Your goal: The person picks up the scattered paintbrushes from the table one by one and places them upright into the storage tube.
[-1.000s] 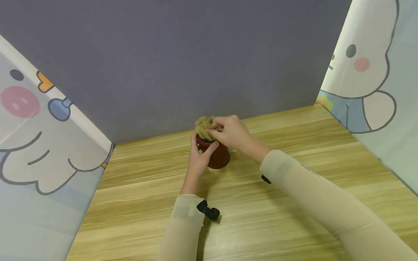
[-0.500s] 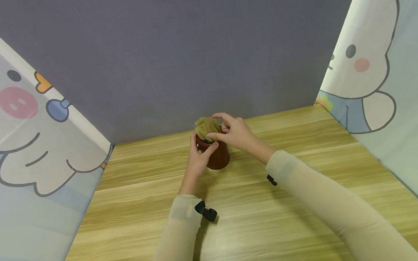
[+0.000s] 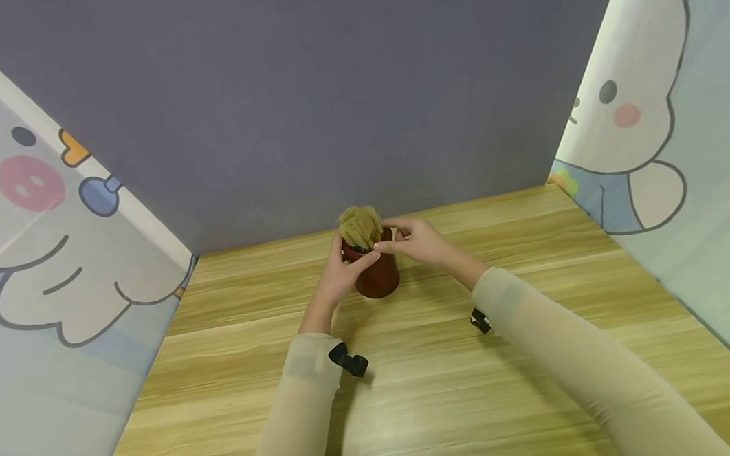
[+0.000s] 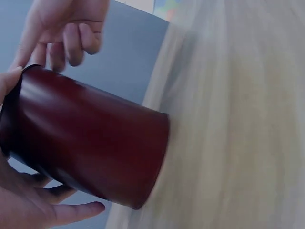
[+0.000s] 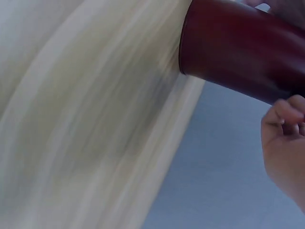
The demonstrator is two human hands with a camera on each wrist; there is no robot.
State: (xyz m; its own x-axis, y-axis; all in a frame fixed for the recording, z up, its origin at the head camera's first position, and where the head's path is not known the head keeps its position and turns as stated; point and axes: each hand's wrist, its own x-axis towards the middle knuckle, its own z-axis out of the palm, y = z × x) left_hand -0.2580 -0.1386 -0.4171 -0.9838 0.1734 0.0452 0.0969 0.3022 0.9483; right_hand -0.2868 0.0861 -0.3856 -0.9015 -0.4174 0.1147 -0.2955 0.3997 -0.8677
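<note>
A dark red, smooth cylindrical container point(image 3: 378, 277) stands upright near the back of the table, a shaggy yellow-tan bundle point(image 3: 360, 226) filling its mouth and rising above the rim. My left hand point(image 3: 338, 274) grips the rim from the left, thumb on the near side and fingers round the far side. From the right, my right hand point(image 3: 421, 241) holds the rim between thumb and forefinger, its other fingers curled in. The two thumb tips almost meet at the front. In the left wrist view the container's side point(image 4: 95, 138) appears lying sideways, and the bundle is hidden there.
The wood-grain table point(image 3: 423, 390) ends at a grey back panel point(image 3: 358, 104). Cartoon-printed side panels stand at left point(image 3: 51, 272) and right point(image 3: 683, 273). Dark straps sit at both cuffs, such as the left strap point(image 3: 349, 361).
My right hand has moved from pinching at the yellow-tan bundle down to the container's right rim. The bundle looks more gathered. My left hand stays at the rim.
</note>
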